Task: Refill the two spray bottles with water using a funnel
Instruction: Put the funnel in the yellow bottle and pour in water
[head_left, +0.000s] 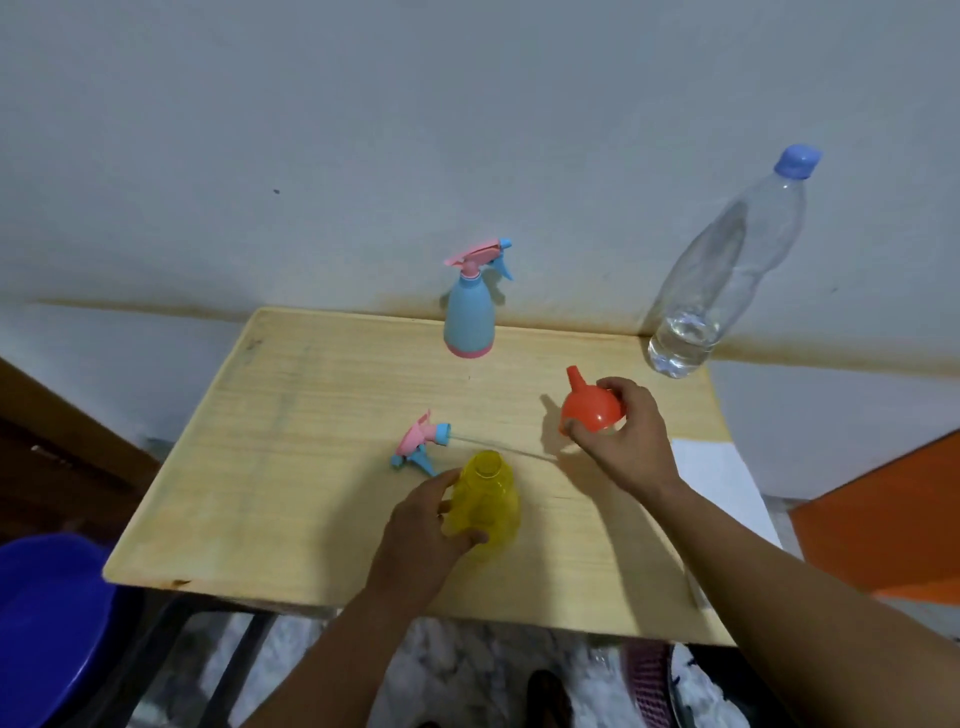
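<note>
Head view: the left hand (421, 525) has its grip around the open yellow spray bottle (485, 501) on the counter (291, 415), its trigger head (421, 441) lying alongside. The right hand (618, 431) grasps the orange funnel (589, 402). The blue spray bottle (470, 312) remains capped, as does the water bottle (727, 260); judging by this, no filling has begun.

Uncapped yellow bottle (485, 501) upright near orange funnel (592, 402); blue bottle (470, 317) capped.

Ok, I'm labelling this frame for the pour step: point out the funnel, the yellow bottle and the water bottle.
funnel (592, 410): head view, on its orange bowl.
yellow bottle (491, 499): head view, on its body below the open neck.
water bottle (727, 260): head view, on its clear upper body.
</note>
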